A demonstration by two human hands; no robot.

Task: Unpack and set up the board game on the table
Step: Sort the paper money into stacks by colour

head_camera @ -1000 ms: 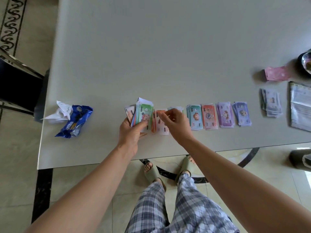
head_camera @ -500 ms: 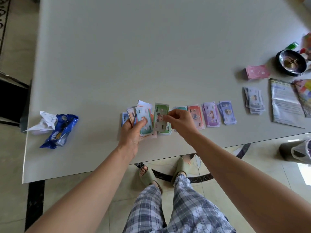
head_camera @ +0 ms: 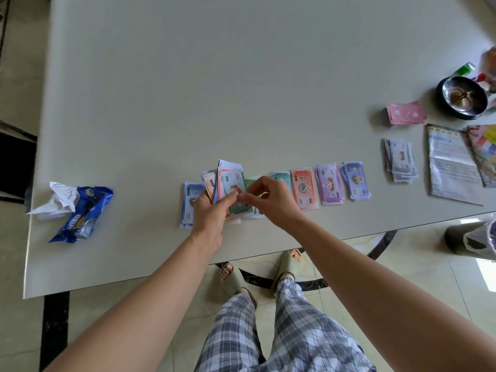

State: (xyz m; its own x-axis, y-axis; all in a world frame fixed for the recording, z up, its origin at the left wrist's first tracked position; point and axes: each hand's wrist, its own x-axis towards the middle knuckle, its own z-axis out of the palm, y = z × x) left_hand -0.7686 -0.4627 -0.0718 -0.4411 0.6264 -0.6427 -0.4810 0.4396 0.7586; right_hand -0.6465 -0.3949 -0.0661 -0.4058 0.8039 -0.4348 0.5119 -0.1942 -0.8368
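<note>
Grey desk (head_camera: pixel 241 76) carries sorted piles of play money (head_camera: pixel 328 187) near its front edge; left hand (head_camera: pixel 209 213) grips a fanned wad (head_camera: pixel 224 174) (mixed colours), right hand (head_camera: pixel 276 204) fingers (head_camera: pixel 255 186) pinching its top note (head_camera: pixel 233 183).

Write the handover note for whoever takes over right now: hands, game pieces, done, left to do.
Left hand grips the unsorted bills. Right hand pinches the top bill of them.
Sorted piles lie in a row along the table's near edge; pink cards and printed sheet to the right.
Done: several piles sorted by colour.
Left: deal the held bills onto matching piles, then set up the rest.
</note>
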